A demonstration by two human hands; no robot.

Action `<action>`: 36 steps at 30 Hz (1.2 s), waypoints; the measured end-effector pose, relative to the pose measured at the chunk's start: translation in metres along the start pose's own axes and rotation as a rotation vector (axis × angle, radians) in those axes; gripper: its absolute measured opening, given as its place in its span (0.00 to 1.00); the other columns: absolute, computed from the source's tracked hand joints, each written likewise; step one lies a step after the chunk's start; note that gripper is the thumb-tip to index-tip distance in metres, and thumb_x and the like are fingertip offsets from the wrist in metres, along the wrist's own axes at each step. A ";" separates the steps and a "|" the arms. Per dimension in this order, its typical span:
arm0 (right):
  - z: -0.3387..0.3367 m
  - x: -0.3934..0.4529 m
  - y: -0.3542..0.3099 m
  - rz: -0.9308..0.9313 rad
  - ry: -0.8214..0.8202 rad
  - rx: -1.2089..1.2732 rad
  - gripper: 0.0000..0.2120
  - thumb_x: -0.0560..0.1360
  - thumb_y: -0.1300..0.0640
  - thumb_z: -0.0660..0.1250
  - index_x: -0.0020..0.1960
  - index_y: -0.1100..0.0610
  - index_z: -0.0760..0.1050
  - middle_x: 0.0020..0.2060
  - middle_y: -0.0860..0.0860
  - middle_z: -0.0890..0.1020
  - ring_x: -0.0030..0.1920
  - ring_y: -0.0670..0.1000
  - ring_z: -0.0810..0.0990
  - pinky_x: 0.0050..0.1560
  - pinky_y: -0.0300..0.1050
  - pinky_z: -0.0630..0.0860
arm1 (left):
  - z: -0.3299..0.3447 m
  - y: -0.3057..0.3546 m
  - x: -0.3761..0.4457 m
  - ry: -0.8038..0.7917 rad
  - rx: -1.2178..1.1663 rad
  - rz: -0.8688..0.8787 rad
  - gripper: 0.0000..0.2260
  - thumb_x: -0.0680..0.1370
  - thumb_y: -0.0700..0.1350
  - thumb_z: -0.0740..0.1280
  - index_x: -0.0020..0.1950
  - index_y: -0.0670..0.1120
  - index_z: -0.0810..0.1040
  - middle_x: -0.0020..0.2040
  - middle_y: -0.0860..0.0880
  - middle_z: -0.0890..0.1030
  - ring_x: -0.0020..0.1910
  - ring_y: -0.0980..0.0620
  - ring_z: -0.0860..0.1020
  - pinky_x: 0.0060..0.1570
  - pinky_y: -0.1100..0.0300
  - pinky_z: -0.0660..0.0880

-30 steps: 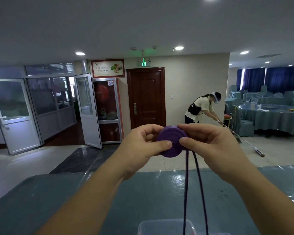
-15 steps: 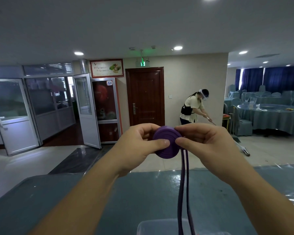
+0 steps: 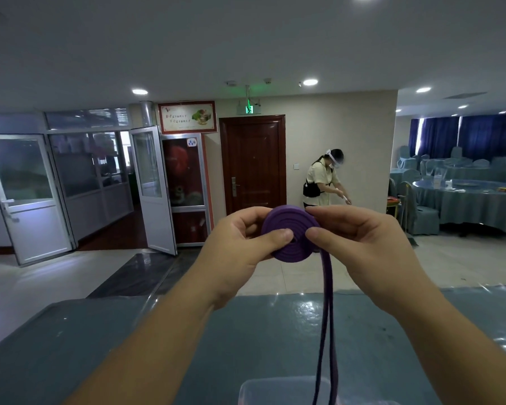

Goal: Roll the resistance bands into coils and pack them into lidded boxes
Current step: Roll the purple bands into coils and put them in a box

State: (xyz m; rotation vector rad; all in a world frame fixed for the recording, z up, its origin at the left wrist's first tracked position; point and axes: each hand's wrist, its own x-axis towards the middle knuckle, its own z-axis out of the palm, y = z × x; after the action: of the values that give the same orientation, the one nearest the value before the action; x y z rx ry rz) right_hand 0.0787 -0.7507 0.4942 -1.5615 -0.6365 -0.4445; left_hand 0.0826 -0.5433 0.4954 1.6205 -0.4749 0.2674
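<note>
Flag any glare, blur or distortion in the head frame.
Head view: wide-angle bowing bends the glass doors and ceiling at the edges; ceiling lights glare off the table; the coil and both hands, left and right, are sharp; the clear box is cropped at the bottom edge.

A banquet hall: clothed round tables (image 3: 468, 200), covered chairs (image 3: 424, 213).

Both forearms are bare up to the frame's lower edge, with no sleeve, watch or ring showing. The left hand (image 3: 240, 244) and right hand (image 3: 362, 244) are ungloved, their fingers (image 3: 278, 235) ending in short, unpainted nails.
</note>
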 end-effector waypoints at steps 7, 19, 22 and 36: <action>-0.003 -0.005 -0.006 -0.020 -0.071 -0.081 0.14 0.69 0.58 0.77 0.54 0.50 0.86 0.46 0.46 0.90 0.50 0.47 0.89 0.54 0.38 0.83 | -0.011 0.007 -0.003 -0.120 0.094 0.004 0.13 0.76 0.40 0.75 0.60 0.44 0.85 0.52 0.44 0.88 0.52 0.47 0.87 0.51 0.60 0.83; -0.010 -0.005 -0.007 -0.006 -0.112 -0.069 0.15 0.68 0.59 0.77 0.54 0.50 0.86 0.46 0.46 0.90 0.50 0.47 0.89 0.52 0.37 0.83 | -0.014 0.007 -0.003 -0.167 0.170 -0.042 0.13 0.75 0.41 0.77 0.59 0.46 0.84 0.52 0.46 0.88 0.53 0.47 0.87 0.57 0.53 0.83; -0.011 -0.005 -0.005 -0.014 -0.065 -0.008 0.18 0.67 0.57 0.76 0.56 0.50 0.85 0.48 0.47 0.90 0.52 0.48 0.89 0.54 0.39 0.83 | -0.009 0.001 -0.003 -0.071 -0.025 -0.070 0.18 0.71 0.44 0.76 0.60 0.44 0.83 0.52 0.44 0.88 0.53 0.46 0.87 0.53 0.56 0.83; -0.006 -0.001 -0.007 -0.023 -0.096 -0.109 0.16 0.73 0.65 0.76 0.57 0.51 0.85 0.48 0.44 0.90 0.51 0.44 0.88 0.55 0.36 0.82 | -0.004 0.001 0.001 -0.050 0.203 -0.007 0.15 0.74 0.43 0.78 0.59 0.52 0.84 0.52 0.50 0.88 0.53 0.50 0.86 0.56 0.53 0.83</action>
State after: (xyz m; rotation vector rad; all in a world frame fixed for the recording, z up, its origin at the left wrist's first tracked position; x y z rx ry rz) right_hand 0.0743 -0.7562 0.4993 -1.6883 -0.7150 -0.4296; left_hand 0.0836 -0.5398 0.4972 1.8303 -0.4930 0.2772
